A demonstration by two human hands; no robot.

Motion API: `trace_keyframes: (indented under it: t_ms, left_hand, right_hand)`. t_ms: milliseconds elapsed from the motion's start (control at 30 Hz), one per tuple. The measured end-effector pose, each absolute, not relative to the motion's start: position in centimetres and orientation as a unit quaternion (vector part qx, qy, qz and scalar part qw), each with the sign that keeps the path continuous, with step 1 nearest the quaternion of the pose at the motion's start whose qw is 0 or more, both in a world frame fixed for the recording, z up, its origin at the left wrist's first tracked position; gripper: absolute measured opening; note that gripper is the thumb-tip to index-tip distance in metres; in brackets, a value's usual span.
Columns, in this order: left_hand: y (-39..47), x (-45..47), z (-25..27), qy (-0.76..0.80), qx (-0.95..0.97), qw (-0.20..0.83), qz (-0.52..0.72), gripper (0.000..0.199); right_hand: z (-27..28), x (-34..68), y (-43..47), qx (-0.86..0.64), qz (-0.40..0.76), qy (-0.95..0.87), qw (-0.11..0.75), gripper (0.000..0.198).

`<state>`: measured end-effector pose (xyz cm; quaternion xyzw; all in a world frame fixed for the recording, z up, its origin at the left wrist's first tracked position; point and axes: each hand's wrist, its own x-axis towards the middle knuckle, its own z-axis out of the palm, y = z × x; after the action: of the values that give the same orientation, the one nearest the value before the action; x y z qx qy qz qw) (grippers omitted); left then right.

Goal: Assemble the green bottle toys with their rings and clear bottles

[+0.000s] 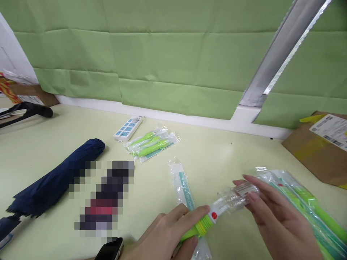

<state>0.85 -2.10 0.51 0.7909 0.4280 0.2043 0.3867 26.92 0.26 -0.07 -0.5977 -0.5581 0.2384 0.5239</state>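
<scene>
The left hand point(168, 231) grips the green handle of a lint roller point(217, 213), thumb pressed just below its yellow collar. The right hand point(273, 213) closes its fingertips around the roller's clear ribbed cover at the far end. The roller thus spans between both hands, low over the pale table point(225, 159). Judged from this grip, the cover parts best with the handle held steady and the clear piece drawn straight along the roller's axis, not bent sideways. An empty wrapper point(181, 184) lies just behind the roller. Packed rollers point(151, 142) sit well behind it; a folded navy umbrella point(56, 177) lies far to its left.
</scene>
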Motion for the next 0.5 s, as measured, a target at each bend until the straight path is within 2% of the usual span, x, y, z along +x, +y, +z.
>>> trace_keyframes:
  t_ms: [100, 333, 500]
  left_hand:
    - [-2.0, 0.8, 0.2, 0.424, 0.794, 0.374, 0.221, 0.070]
    - [-1.7, 0.5, -1.0, 0.438, 0.784, 0.375, 0.229, 0.072]
    - [-2.2, 0.8, -0.1, 0.461, 0.765, 0.379, 0.241, 0.067]
  right_hand:
    - [-0.7, 26.9, 0.0, -0.575, 0.346, -0.540, 0.508, 0.038]
    - [-0.6, 26.6, -0.4, -0.547, 0.339, -0.619, 0.451, 0.028]
    - [0.0, 25.5, -0.6, -0.531, 0.381, -0.621, 0.432, 0.022]
